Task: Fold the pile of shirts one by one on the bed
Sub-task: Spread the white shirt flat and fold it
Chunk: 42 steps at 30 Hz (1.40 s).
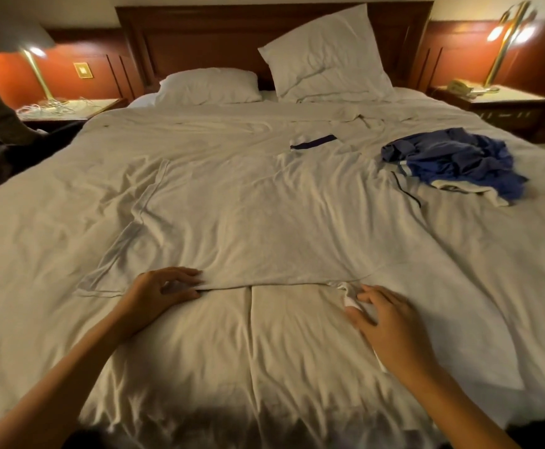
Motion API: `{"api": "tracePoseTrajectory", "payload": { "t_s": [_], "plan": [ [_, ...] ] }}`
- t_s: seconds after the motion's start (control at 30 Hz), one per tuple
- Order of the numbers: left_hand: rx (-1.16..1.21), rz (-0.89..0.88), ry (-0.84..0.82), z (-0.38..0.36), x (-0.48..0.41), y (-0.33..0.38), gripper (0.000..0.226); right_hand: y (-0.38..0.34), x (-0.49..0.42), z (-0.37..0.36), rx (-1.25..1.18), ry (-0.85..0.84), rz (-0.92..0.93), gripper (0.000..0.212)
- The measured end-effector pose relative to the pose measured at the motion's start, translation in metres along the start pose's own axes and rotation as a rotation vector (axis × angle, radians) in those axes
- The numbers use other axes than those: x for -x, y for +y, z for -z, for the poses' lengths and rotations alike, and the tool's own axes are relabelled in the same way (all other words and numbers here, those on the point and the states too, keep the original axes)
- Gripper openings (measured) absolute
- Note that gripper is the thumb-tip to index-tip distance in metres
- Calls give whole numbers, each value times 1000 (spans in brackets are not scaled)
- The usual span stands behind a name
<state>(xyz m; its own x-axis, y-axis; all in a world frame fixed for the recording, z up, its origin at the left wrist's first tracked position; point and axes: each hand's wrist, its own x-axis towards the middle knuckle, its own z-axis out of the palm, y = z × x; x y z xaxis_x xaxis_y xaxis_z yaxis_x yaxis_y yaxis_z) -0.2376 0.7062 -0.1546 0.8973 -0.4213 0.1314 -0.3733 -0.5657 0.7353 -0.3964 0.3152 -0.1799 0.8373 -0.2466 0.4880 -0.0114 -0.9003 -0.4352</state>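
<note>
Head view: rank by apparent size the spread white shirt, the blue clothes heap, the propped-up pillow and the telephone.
1. spread white shirt, by far the largest.
2. propped-up pillow and blue clothes heap: too alike to rank, and the pillow sits farther from the camera.
3. telephone, clearly the smallest.

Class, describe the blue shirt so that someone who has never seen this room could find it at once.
Start at the big bed with white sheets. On its right side, nearer than the propped-up pillow, lies the blue shirt in a heap. Unlike the white shirt spread flat beside it, it is dark blue and bunched up.
</note>
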Motion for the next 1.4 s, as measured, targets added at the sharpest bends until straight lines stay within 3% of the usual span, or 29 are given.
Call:
{"api": "tracePoseTrajectory", "payload": {
  "t_s": [0.17, 0.27, 0.4, 0.53, 0.63, 0.73, 0.8, 0.9, 1.0, 1.3, 1.4],
  "plan": [
    [-91, -9, 93, 12, 0, -9, 4, -1, -13, 12, -99, -34, -93, 19],
    [-202, -44, 79, 26, -13, -10, 14, 11, -49, 24, -276, -36, -210, 15],
    [-381, 12, -33, 53, -41, -20, 15, 42, -113, 33, -300, -290, -265, 19],
    [-341, 92, -102, 74, -94, -24, 18, 55, -185, 22, -171, -544, -210, 31],
    [-405, 68, -77, 80, -152, -24, 16, 57, -257, -2, -9, -481, -149, 41],
    [-506, 16, 8, 76, -196, -30, 10, 44, -303, -29, 242, -356, -76, 31],
    [-653, 16, 19, 68, -208, -37, 17, 29, -309, -54, 341, -343, -22, 33],
    [-789, 130, -6, 51, -205, -56, 37, 3, -280, -102, 268, -439, 74, 46],
    [-715, 217, 24, 44, -192, -81, 32, -5, -242, -139, 163, -532, 126, 47],
    [-725, 117, 241, 55, -199, -113, 25, -4, -274, -154, 182, -389, 108, 41],
    [-718, 174, 238, 52, -212, -119, 28, -2, -282, -161, 209, -440, 84, 39]
  ]
}}
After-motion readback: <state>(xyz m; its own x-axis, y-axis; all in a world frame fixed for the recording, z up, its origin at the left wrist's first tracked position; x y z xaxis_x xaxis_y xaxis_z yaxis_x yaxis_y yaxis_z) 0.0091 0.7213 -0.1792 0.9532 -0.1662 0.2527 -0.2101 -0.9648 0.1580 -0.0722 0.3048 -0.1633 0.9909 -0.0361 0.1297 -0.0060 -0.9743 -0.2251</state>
